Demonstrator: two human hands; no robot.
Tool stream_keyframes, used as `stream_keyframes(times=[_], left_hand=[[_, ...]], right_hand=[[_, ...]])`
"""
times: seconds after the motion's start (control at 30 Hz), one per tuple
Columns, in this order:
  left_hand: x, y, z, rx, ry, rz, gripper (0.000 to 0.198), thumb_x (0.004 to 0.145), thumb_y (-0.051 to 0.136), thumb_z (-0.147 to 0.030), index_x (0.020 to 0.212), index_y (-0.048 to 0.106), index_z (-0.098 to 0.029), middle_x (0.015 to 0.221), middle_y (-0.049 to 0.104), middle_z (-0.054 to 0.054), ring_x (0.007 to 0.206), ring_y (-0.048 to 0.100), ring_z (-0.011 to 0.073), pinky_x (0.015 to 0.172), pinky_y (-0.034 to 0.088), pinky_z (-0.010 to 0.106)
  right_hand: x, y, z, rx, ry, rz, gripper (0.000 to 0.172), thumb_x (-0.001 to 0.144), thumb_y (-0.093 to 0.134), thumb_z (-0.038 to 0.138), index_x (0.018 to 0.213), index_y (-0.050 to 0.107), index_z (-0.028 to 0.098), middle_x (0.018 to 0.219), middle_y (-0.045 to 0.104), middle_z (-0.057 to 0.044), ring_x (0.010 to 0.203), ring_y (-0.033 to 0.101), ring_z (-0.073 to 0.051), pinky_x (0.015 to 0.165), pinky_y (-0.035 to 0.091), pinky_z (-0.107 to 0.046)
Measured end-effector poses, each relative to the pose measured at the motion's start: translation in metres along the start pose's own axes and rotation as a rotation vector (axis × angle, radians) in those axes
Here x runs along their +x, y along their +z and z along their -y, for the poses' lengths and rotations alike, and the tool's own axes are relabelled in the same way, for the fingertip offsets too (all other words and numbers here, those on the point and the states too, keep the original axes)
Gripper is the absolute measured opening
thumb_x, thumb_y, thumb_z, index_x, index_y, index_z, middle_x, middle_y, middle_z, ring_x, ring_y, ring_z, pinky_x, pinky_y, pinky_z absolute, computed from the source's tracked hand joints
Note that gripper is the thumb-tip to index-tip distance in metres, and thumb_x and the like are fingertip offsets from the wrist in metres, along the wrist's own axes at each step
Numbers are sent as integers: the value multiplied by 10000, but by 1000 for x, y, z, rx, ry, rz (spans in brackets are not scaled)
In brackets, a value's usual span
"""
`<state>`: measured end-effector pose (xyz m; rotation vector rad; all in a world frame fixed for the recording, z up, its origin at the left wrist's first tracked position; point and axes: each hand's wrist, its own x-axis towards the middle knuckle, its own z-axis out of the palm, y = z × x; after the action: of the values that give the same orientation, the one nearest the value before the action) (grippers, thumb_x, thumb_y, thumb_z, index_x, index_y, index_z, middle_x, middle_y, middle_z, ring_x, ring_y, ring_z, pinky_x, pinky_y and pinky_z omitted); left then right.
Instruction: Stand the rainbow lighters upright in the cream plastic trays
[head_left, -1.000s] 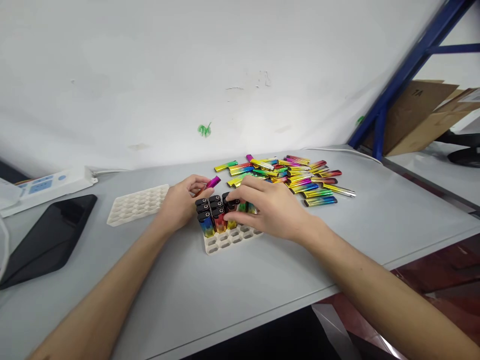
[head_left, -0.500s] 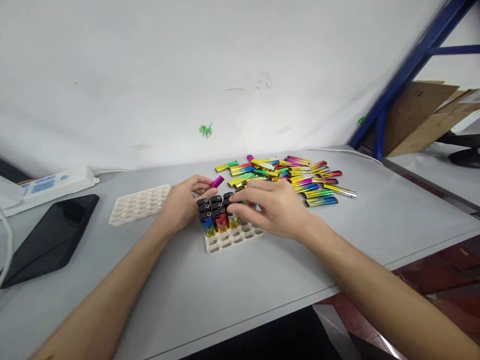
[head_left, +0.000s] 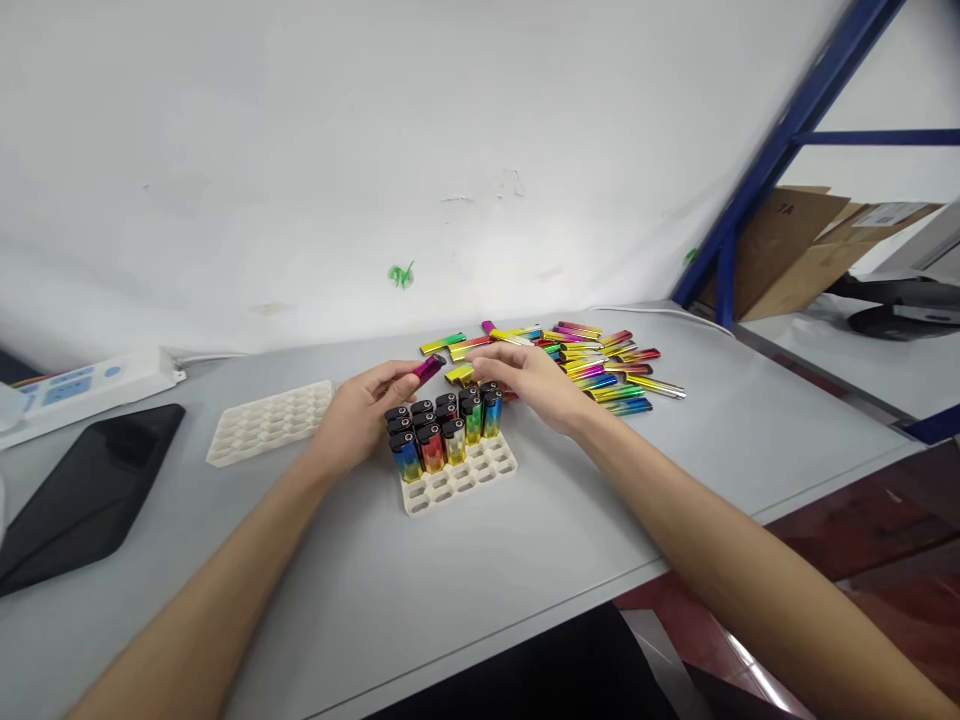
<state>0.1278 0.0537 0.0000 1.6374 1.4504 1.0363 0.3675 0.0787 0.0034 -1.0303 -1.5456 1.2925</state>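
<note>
My left hand holds a purple lighter between thumb and fingers, its dark end pointing up and right. Just in front of it is a cream honeycomb rack. Several lighters with black tops stand upright in its rear slots, including a blue one, a red one and a green one; slots at its near side are bare. Behind the rack, my right hand stretches its fingers over the near left of a lighter pile. Its fingertips are at a yellow lighter; contact is unclear.
A second honeycomb rack lies flat to the left. Farther left are a black tablet-like device and a white power strip. A white wall rises behind the grey table. Cardboard boxes stand beyond a blue frame.
My right hand has moved from above the rack back to the lighter pile, exposing a green and a blue lighter standing in the rack. My left hand still holds the purple lighter. The view has shifted slightly.
</note>
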Motion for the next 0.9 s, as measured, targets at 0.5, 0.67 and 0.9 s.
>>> stream_keyframes(times=[0.5, 0.67, 0.9], left_hand=[[4, -2, 1, -206, 23, 94, 678, 696, 843, -555, 1283, 666, -266, 1356, 714, 103, 1296, 641, 311, 1101, 515, 423], [10, -8, 12, 71, -18, -69, 548, 808, 686, -637, 1195, 669, -249, 1265, 756, 116, 1195, 696, 313, 1044, 540, 466], [7, -4, 7, 342, 99, 17, 379, 816, 575, -580, 1020, 687, -280, 1139, 783, 95, 1111, 719, 340, 1035, 521, 481]], right_hand=[[10, 9, -9, 461, 106, 50, 251, 784, 853, 316, 999, 770, 218, 921, 782, -20, 792, 696, -125, 733, 553, -263], [14, 3, -6, 423, -5, -212, 300, 785, 840, 453, 938, 737, 216, 868, 731, 23, 698, 616, -86, 642, 516, -219], [14, -5, 8, 773, 155, -294, 371, 945, 635, 571, 850, 517, 233, 525, 477, 101, 399, 364, -70, 392, 312, -183]])
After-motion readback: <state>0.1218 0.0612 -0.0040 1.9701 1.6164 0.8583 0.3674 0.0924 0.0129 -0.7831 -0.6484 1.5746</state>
